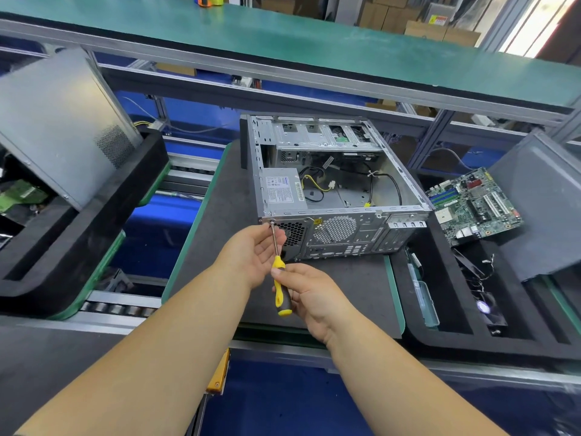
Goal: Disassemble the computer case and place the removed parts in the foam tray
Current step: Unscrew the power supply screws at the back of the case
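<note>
Two bare forearms reached in from the near edge. The right hand curled its fingers around the yellow-and-black handle of one screwdriver, whose thin steel shaft rose to a screw at the upper left corner of the case's rear panel. The left hand lay palm up with relaxed fingers cupped beside the shaft, gripping nothing. The computer case, a boxy shell of bare grey sheet metal with perforated round and honeycomb vents, lay on its side with its open side up on a dark matte mat. Inside sat one silver power supply with yellow and black cables. To the right, a black foam tray with deep rectangular pockets carried one green motherboard, one small fan and a grey side panel. A second foam tray stood at left, a textured metal panel leaning in it.
</note>
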Action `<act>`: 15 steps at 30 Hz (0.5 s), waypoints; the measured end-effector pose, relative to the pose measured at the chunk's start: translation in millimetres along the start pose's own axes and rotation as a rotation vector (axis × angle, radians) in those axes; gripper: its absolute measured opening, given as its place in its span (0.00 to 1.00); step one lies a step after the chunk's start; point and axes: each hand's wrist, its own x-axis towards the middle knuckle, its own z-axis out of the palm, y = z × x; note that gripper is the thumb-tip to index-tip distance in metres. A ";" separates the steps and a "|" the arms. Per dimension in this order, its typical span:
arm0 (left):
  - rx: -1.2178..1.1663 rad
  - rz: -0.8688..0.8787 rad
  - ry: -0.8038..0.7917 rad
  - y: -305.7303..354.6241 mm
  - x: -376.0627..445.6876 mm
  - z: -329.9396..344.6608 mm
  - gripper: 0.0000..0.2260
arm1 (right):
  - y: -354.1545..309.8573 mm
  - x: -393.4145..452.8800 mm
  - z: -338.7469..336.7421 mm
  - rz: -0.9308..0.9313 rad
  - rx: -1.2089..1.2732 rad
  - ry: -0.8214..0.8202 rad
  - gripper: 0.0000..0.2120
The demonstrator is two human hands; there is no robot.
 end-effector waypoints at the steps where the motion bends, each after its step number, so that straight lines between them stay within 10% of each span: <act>1: -0.005 0.004 0.009 -0.6 0.7 1.3 0.07 | 1.1 0.8 0.4 0.005 -0.011 0.011 0.05; 15: -0.008 0.036 0.081 0.1 3.9 4.9 0.03 | 5.7 8.4 5.3 0.004 -0.046 0.059 0.11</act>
